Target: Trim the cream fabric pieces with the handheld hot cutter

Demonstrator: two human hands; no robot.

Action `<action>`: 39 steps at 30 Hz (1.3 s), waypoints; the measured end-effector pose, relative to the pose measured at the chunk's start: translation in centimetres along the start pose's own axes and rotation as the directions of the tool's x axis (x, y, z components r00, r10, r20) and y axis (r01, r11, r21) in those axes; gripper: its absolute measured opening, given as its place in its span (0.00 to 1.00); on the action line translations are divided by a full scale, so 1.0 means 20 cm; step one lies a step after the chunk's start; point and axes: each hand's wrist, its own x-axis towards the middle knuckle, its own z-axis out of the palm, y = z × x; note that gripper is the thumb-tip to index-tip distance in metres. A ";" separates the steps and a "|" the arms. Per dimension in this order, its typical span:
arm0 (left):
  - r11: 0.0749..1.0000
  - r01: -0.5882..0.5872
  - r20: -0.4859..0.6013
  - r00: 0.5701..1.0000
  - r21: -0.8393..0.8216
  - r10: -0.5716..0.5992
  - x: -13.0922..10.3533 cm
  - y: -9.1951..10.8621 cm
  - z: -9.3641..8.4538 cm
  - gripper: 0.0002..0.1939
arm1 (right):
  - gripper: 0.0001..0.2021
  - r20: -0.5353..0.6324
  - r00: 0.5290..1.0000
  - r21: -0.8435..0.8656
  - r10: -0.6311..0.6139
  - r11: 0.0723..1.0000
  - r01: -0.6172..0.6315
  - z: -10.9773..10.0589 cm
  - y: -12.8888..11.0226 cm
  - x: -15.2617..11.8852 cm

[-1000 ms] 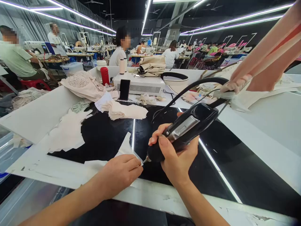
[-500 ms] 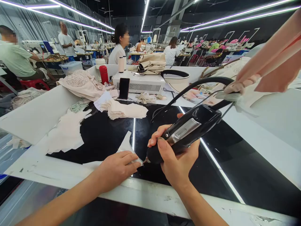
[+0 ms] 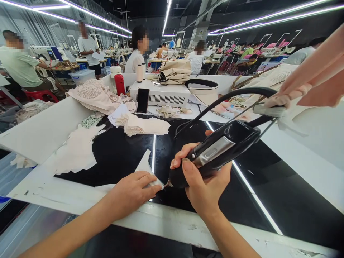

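My right hand [image 3: 205, 179] is wrapped round a black handheld tool [image 3: 212, 152] with a metal plate on its side and a cable at its back. The tool's narrow metal tip points down-left and meets the corner of a small white fabric piece [image 3: 144, 163]. Pressing that piece flat on the glossy black tabletop [image 3: 113, 157] is my left hand [image 3: 137, 191], palm down, fingers stretched out and close together. Beyond my hands lies a stack of pale fabric pieces [image 3: 146, 125].
Cream fabric [image 3: 76, 148] lies to the left. Behind are a phone [image 3: 142, 100], a red bottle [image 3: 119, 84], a white vented box [image 3: 163, 96] and a visor [image 3: 202, 91]. Pink cloth [image 3: 309, 71] hangs at upper right with the cable. Other people sit or stand farther back.
The tool and my right hand have shifted slightly right, with the tip still at the fabric's corner. My left hand has hardly moved. A standing person in the background now shows papers in hand.
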 end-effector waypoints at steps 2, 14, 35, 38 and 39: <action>1.000 0.005 0.009 1.000 -0.001 -0.005 0.00 0.00 0.00 0.11 | 0.21 0.004 1.000 0.000 -0.003 1.000 0.003 0.00 0.00 0.00; 0.999 0.038 -0.028 0.999 -0.012 -0.038 -0.02 0.02 0.01 0.13 | 0.19 -0.024 1.000 -0.023 -0.005 1.000 0.005 0.01 0.02 0.02; 0.990 0.130 0.033 0.991 -0.058 -0.128 -0.02 0.02 -0.01 0.16 | 0.17 -0.022 1.000 -0.064 0.017 0.998 -0.018 0.05 0.07 0.05; 0.987 0.145 0.035 0.989 -0.063 -0.143 -0.03 0.02 -0.02 0.17 | 0.16 -0.014 1.000 -0.069 0.017 0.997 -0.018 0.06 0.07 0.05; 0.987 0.149 0.033 0.989 -0.065 -0.147 -0.03 0.02 -0.02 0.17 | 0.16 -0.013 1.000 -0.067 0.020 0.998 -0.021 0.06 0.07 0.06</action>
